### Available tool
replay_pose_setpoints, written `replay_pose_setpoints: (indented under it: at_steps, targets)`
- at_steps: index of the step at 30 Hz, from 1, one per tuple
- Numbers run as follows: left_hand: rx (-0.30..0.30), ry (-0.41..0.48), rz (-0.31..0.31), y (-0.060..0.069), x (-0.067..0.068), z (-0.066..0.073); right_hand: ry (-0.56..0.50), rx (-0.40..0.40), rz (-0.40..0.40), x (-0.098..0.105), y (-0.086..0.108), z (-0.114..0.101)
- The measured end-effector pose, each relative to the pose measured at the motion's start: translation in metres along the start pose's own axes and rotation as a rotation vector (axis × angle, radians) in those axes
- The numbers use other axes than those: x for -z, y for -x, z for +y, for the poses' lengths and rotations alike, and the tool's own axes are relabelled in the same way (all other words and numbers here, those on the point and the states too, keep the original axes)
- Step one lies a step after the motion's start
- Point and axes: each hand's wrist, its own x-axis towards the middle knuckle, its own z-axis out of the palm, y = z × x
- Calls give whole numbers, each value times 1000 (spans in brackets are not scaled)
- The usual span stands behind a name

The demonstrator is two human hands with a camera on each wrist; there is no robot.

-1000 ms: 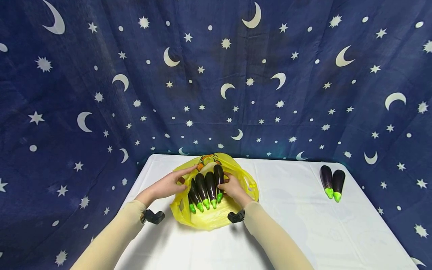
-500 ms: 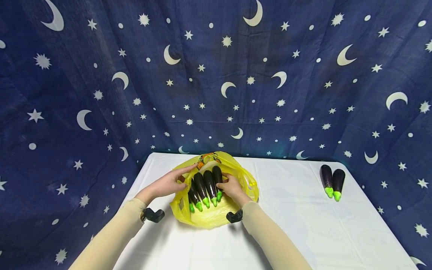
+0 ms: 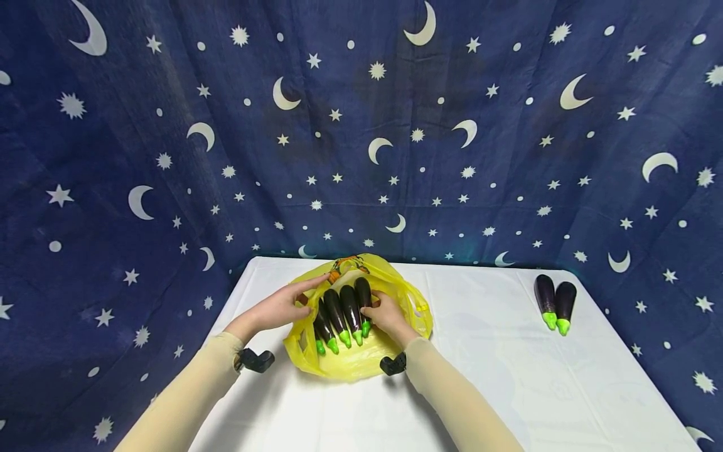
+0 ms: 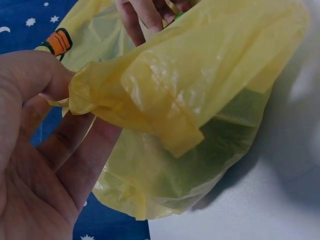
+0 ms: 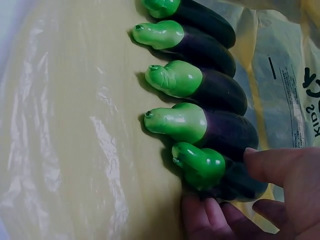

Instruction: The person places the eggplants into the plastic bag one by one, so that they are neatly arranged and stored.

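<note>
End eggplant (image 3: pixel 363 298) has tipped slightly leftward.
Right hand (image 3: pixel 390 315) pinches it, left hand (image 3: pixel 277 309) pinches the bag (image 3: pixel 353 365) edge; open table (image 3: pixel 486 358) separates bag from eggplant pair (image 3: pixel 560 304).

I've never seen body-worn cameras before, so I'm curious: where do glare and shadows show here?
Head view: bright, with soft shadows on the white table; left wrist view: dimmer, pale glints on the yellow bag, a shadow beside it; right wrist view: streaks of glare on the bag, small highlights on the green caps of the eggplants.
</note>
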Motion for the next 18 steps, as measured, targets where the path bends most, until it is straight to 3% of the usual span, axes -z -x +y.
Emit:
replay_pose_setpoints:
  at_steps: [4, 9, 18]
  targets:
    - [-1, -1, 2, 0, -1, 1, 21, -5, -28, 4, 5, -2]
    - [-3, -3, 2, 0, -2, 1, 107, 64, -47, 9, 13, -6]
    - [-34, -7, 1, -1, -2, -2, 154, 108, -133, 20, 30, -17]
